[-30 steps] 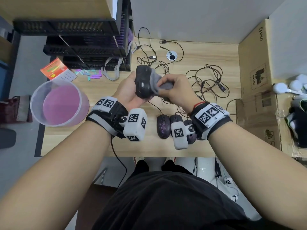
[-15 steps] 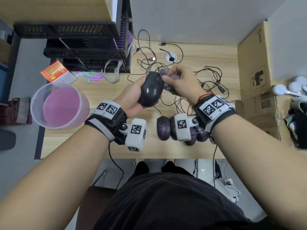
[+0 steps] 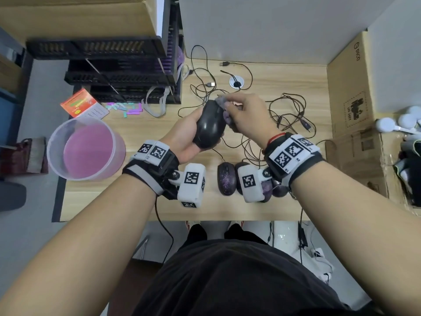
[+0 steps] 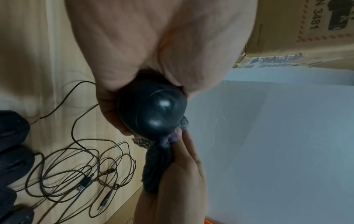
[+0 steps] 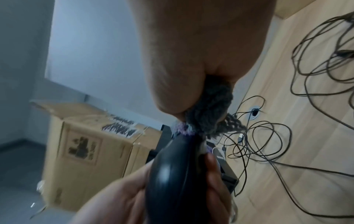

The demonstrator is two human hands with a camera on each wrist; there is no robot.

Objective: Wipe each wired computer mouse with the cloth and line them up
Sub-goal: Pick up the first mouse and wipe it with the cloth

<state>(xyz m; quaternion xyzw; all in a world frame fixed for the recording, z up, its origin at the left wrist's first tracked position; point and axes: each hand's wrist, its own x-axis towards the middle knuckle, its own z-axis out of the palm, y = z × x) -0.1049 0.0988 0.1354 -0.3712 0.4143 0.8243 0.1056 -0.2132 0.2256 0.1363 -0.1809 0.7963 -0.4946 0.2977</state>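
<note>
My left hand grips a glossy black wired mouse above the wooden desk, its rounded back towards me. My right hand holds a bunched grey-purple cloth and presses it against the mouse's far end and right side. The left wrist view shows the mouse with the cloth beneath it. In the right wrist view the cloth meets the mouse. A row of dark mice lies at the desk's front, partly behind my right wrist.
Tangled black cables spread over the desk's back and right. A translucent bucket with a pink bottom stands at the left edge. Black stacked trays sit at the back left, cardboard boxes on the right.
The mouse has turned in my left hand, from its underside up to its glossy back up. My right hand has slid the cloth from the mouse's middle up to its far end.
</note>
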